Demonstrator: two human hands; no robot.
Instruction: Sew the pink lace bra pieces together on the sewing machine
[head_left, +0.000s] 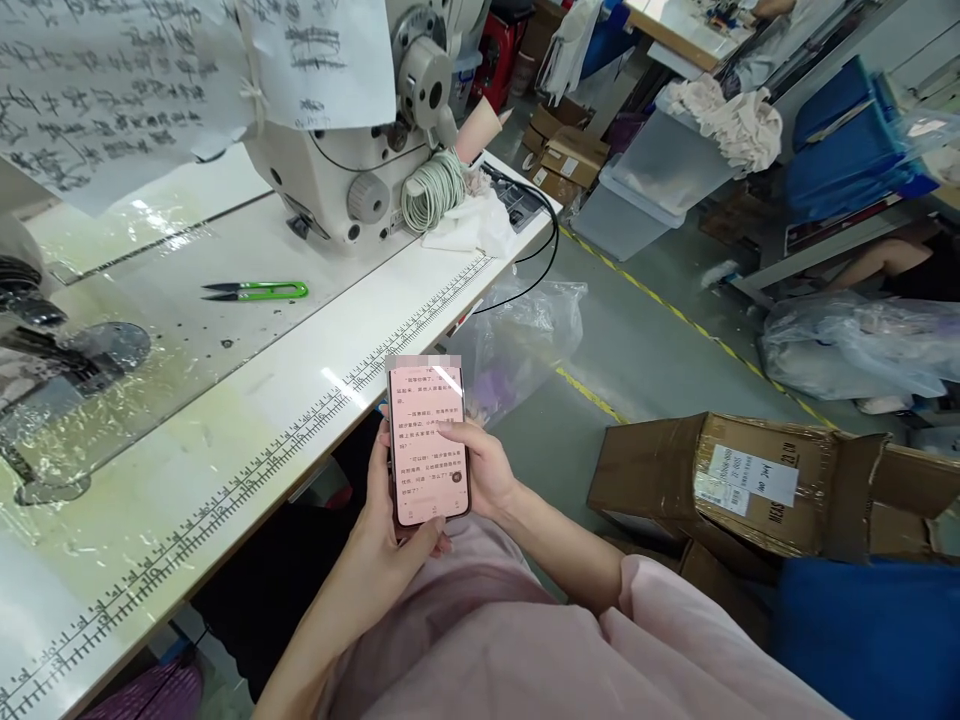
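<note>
A smartphone (pixel 427 445) with a pink screen full of text is held upright in front of my lap, just off the front edge of the white sewing table (pixel 247 430). My left hand (pixel 394 545) wraps round its lower left side and bottom, fingers closed on it. My right hand (pixel 480 465) grips its right edge, with the thumb lying across the screen. A pink garment covers my lap below the phone.
A white sewing machine (pixel 360 150) stands at the back of the table, with green thread snips (pixel 259 291) in front of it. A printed ruler runs along the table's front edge. Cardboard boxes (pixel 750 490), plastic bags (pixel 525 340) and a grey bin (pixel 645 180) sit on the floor to the right.
</note>
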